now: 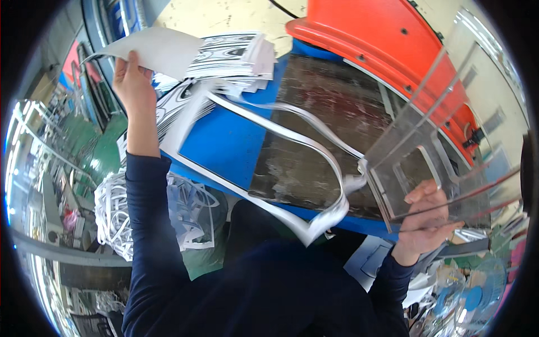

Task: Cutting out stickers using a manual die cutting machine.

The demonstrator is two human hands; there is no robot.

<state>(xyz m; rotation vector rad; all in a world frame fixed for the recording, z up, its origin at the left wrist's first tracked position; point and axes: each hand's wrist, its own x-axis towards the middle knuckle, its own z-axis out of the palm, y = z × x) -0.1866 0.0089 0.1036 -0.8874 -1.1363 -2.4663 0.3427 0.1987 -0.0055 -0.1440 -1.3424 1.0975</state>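
Note:
My left hand [133,84] is raised at the upper left, its thumb and fingers pinching a white sheet [168,49] that curves over them. At the right, my right hand [426,219] grips the lower part of a tilted clear plastic board [393,146] with frame-shaped outlines on it. A thin, frame-like white paper offcut [292,133], partly blurred, loops from the paper stack to the board's left edge. Beneath the board and the offcut lies a dark, scuffed slab [303,163]. Printed black-and-white sheets [230,59] are stacked beyond the offcut, near my left hand.
A large orange-red machine part [370,39] stands behind the slab. Blue table surface [224,135] shows around the slab. Below left, a clear bag of white paper strips [115,210] sits by my left arm. Papers and a clear bottle [488,286] lie at the lower right.

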